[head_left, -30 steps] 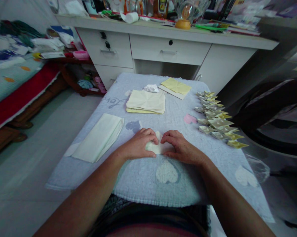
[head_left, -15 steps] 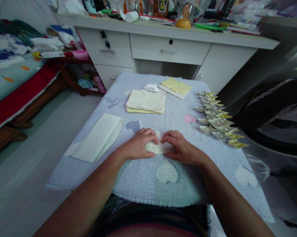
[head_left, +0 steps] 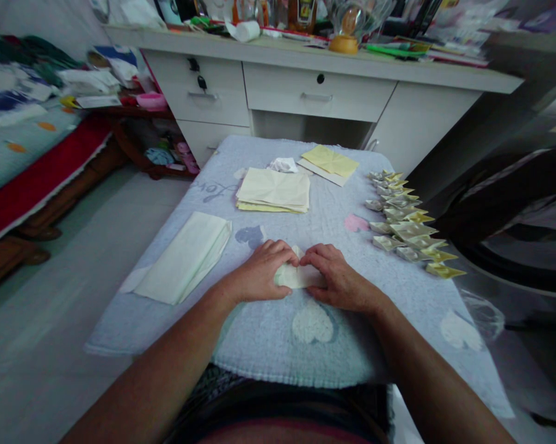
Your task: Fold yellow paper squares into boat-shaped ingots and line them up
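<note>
Between my hands a small pale sheet of folded paper (head_left: 299,279) lies flat on the cloth-covered table, its upper part coming to a point. My left hand (head_left: 266,271) curls over the paper's left side, with fingertips on top and the thumb at the lower edge. From the right, my right hand (head_left: 332,275) grips the other side the same way. The index fingertips of both hands nearly meet at the paper's middle. Part of the paper is hidden under the fingers.
Rows of folded paper boats (head_left: 407,225) stand along the table's right side. Behind my hands lie a stack of creased paper (head_left: 273,188), yellow paper (head_left: 330,161) and a crumpled white piece (head_left: 282,164). A larger folded sheet (head_left: 183,256) lies left. A white desk (head_left: 319,98) stands beyond.
Both index fingertips have drawn closer together at the paper's middle. The paper stays in the same place, and the rest of the table looks the same.
</note>
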